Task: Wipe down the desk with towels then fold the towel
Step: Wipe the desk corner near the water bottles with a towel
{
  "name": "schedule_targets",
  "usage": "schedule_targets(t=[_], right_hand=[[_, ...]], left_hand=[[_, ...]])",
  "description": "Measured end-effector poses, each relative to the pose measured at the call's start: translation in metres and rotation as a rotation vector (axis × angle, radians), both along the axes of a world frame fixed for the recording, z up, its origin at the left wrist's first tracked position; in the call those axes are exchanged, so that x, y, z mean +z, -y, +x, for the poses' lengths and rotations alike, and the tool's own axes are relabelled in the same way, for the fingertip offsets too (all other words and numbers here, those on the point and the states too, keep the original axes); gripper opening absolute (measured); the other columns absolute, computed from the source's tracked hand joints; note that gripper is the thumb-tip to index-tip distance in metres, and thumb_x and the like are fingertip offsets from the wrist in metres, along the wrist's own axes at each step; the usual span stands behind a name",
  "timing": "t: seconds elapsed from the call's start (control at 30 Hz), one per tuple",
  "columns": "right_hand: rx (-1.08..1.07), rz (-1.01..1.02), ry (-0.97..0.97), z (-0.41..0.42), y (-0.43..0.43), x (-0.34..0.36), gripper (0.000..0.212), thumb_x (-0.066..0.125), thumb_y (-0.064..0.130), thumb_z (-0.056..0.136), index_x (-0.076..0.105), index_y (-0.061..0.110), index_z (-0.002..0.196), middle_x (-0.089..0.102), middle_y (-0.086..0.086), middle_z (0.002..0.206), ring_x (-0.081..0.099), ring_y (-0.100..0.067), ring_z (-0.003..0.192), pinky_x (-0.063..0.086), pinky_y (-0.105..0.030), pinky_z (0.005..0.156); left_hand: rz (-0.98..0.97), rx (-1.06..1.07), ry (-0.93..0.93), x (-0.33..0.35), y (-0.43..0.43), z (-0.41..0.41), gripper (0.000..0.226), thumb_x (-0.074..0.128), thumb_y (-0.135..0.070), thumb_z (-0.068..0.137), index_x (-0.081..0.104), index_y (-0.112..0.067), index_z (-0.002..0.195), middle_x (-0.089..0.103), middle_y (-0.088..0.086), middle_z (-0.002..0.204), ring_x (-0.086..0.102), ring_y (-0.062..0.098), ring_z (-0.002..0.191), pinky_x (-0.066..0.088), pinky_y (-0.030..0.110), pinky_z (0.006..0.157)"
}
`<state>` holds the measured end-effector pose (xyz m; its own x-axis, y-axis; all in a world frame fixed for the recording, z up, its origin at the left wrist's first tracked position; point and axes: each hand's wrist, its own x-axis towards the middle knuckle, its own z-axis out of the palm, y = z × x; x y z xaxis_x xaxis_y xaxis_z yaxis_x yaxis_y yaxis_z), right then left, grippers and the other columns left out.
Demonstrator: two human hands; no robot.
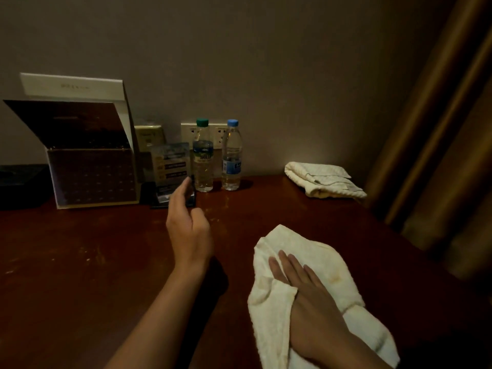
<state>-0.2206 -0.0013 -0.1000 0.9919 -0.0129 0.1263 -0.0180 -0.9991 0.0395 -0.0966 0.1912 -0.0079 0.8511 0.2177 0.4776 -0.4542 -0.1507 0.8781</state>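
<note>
Towel (327,265) lies crumpled on desk (80,262), near right front | we press our right hand (298,283) flat on it, fingers straight and together, a towel flap over the thumb side | our left hand (190,230) is raised above the desk, fingers loosely curled, holding nothing | second towel (322,179) at far right corner

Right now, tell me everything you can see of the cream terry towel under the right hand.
The cream terry towel is soft looped cloth, crumpled and bunched rather than folded, with faint yellowish stains. It lies on the dark reddish wooden desk at the near right, its lower end running out of frame. The right hand presses flat on it with straight fingers, and one flap laps over the hand's thumb side.
</note>
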Motion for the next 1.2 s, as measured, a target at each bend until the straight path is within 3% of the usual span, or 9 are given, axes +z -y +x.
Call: schedule_targets(t=[0.1,0.2,0.27,0.43,0.7,0.93,1.07,1.13,1.2], right_hand=[[0.064,0.031,0.017,0.020,0.000,0.009,0.081,0.029,0.062,0.099,0.018,0.015,0.165,0.016,-0.009,0.171,0.023,-0.028,0.156,0.015,-0.037,0.119],[0.081,0.044,-0.054,0.057,-0.001,0.014,0.089,0.004,0.068,0.088,-0.026,0.024,0.160,-0.031,-0.001,0.167,-0.024,-0.020,0.156,-0.013,-0.034,0.124],[0.092,0.022,-0.059,0.092,-0.002,0.016,0.091,0.001,0.068,0.084,-0.025,0.026,0.160,-0.029,-0.002,0.168,-0.022,-0.019,0.157,-0.012,-0.033,0.122],[0.136,0.061,-0.089,0.180,0.000,0.020,0.084,0.040,0.058,0.103,-0.011,0.031,0.164,-0.020,0.005,0.171,-0.011,-0.017,0.159,-0.002,-0.038,0.126],[0.107,0.057,-0.176,0.239,-0.010,0.023,0.086,0.041,0.068,0.099,-0.016,0.044,0.160,-0.020,0.011,0.171,-0.013,-0.026,0.158,-0.003,-0.052,0.126],[0.143,0.069,-0.213,0.185,-0.016,0.034,0.081,0.019,0.078,0.096,-0.012,0.041,0.162,-0.014,0.010,0.172,-0.011,-0.024,0.159,-0.003,-0.048,0.127],[0.241,0.063,-0.197,0.111,-0.013,0.036,0.106,-0.015,0.087,0.070,-0.014,0.037,0.162,-0.021,0.010,0.170,-0.017,-0.015,0.157,-0.004,-0.040,0.128],[0.251,0.062,-0.177,0.074,-0.007,0.029,0.087,-0.002,0.082,0.088,-0.017,0.038,0.161,-0.025,0.013,0.167,-0.022,-0.011,0.154,-0.005,-0.037,0.128],[0.257,0.026,-0.078,0.037,-0.002,0.017,0.071,0.011,0.068,0.103,-0.007,0.034,0.163,-0.003,0.009,0.170,0.004,-0.015,0.158,0.019,-0.036,0.127]], left_hand=[[0.051,-0.018,-0.055,-0.001,0.000,0.004,0.062,0.038,-0.019,0.090,0.043,-0.026,0.152,0.046,-0.005,0.153,0.042,0.006,0.138,0.041,0.038,0.115],[0.114,-0.025,-0.137,-0.007,0.000,0.010,0.058,0.040,-0.016,0.098,0.038,-0.029,0.155,0.038,-0.005,0.159,0.035,0.009,0.143,0.035,0.038,0.118],[0.149,-0.034,-0.221,-0.010,0.000,0.015,0.057,0.039,-0.015,0.102,0.035,-0.029,0.157,0.032,-0.005,0.163,0.029,0.010,0.147,0.030,0.040,0.121],[0.132,-0.042,-0.433,-0.011,-0.002,0.028,0.054,0.034,-0.021,0.104,0.037,-0.035,0.156,0.011,-0.002,0.170,0.009,0.014,0.155,0.018,0.042,0.121],[0.071,-0.011,-0.509,-0.005,-0.006,0.029,0.053,0.037,-0.021,0.104,0.036,-0.033,0.156,0.005,-0.002,0.169,0.015,0.015,0.151,0.023,0.043,0.117],[0.017,0.021,-0.520,-0.004,-0.008,0.022,0.054,0.038,-0.018,0.102,0.040,-0.031,0.154,0.013,0.001,0.167,0.021,0.013,0.148,0.025,0.042,0.115],[-0.010,0.006,-0.476,0.002,-0.007,0.019,0.050,0.036,-0.024,0.105,0.041,-0.027,0.154,0.014,0.002,0.167,0.022,0.012,0.146,0.024,0.035,0.112],[-0.020,0.020,-0.434,0.004,-0.008,0.022,0.049,0.033,-0.024,0.106,0.041,-0.025,0.154,0.016,0.002,0.167,0.024,0.007,0.142,0.022,0.029,0.104],[-0.037,0.033,-0.441,0.003,-0.013,0.024,0.048,0.031,-0.025,0.106,0.043,-0.025,0.153,0.020,0.003,0.166,0.024,0.013,0.146,0.018,0.026,0.102]])
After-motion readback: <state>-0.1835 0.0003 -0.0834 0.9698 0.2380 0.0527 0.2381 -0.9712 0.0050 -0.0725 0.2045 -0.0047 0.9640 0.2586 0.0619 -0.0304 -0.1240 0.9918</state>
